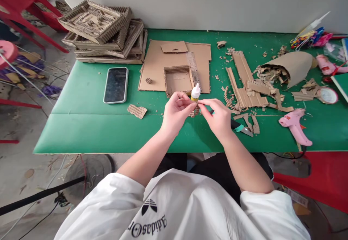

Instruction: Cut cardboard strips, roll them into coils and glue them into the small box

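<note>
My left hand (177, 110) and my right hand (216, 115) meet over the front middle of the green table, fingertips pinched together. Between them is a small corrugated cardboard strip (194, 112), partly hidden by my fingers. Just behind the fingertips stands a glue bottle (196, 91) with a white nozzle and yellow body, its lower part covered. A square open cardboard box (178, 80) sits beyond my hands on a flat cardboard sheet (152, 62). Under my right hand lies a utility knife (239, 127), its blade pointing right and its handle partly hidden.
Stacked cardboard trays (108, 33) stand at the back left, near a phone (116, 85). Torn corrugated pieces (244, 77) and a paper cone of scraps (296, 64) lie right. A pink glue gun (296, 125) rests near the right front edge, with a tape roll (328, 95) behind.
</note>
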`<state>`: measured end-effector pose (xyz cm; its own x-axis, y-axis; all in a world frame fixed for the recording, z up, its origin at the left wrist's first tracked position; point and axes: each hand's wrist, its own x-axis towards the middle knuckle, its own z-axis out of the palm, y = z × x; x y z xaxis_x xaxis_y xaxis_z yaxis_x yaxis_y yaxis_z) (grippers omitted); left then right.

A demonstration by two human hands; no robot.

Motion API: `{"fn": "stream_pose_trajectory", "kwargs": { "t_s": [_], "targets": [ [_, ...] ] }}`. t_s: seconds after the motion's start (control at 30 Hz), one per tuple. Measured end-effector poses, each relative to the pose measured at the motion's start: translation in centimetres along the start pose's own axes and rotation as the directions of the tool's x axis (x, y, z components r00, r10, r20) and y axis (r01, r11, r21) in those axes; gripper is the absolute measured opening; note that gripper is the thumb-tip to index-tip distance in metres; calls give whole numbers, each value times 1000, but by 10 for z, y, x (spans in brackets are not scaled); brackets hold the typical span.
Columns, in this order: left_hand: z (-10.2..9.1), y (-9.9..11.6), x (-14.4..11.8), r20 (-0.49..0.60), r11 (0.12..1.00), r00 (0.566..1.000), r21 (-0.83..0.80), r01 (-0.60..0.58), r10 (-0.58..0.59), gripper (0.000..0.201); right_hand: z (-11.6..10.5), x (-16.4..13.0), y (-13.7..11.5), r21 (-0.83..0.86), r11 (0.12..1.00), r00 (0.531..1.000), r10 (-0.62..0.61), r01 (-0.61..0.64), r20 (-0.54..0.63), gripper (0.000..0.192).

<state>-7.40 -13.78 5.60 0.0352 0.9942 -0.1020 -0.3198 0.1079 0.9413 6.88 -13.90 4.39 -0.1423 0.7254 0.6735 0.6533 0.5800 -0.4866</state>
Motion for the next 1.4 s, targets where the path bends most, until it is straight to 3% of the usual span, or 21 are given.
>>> {"fn": "stream_pose_trajectory", "kwargs": {
  "t_s": [0.33, 0.43, 0.6, 0.67, 0.8, 1.07, 1.23, 1.4],
  "targets": [
    [1, -6, 1, -11, 988, 999, 149, -50, 52, 30, 2, -2, 0, -52, 998, 997, 34, -30, 71, 5],
    [2, -7, 2, -28, 993, 999, 111, -25, 29, 31, 5, -3, -1, -151, 987, 998, -52, 59, 46, 5],
    [-2, -8, 7, 16, 991, 994, -87, 106, -105, 40, 9, -5, 0, -250, 934, 967, -254, 255, 33, 7],
    [-4, -8, 8, 22, 988, 994, -111, 107, -105, 41, 7, -5, 0, -169, 967, 981, -191, 191, 17, 9],
    [-4, -6, 6, -11, 1000, 1000, -29, 9, -9, 35, 3, -3, -1, 27, 998, 998, 50, -50, 26, 9],
    [-1, -9, -1, 8, 967, 997, 243, -79, 80, 29, 3, -2, -2, -31, 996, 997, 80, -80, 12, 6],
    [-1, -12, -2, 5, 907, 980, 376, -187, 199, 26, 3, -3, -1, 73, 967, 966, 236, -245, 108, 7],
    [-1, -9, -1, 6, 899, 981, 398, -181, 194, 26, 0, -2, -2, 144, 922, 925, 334, -361, 181, 10]
  ]
}}
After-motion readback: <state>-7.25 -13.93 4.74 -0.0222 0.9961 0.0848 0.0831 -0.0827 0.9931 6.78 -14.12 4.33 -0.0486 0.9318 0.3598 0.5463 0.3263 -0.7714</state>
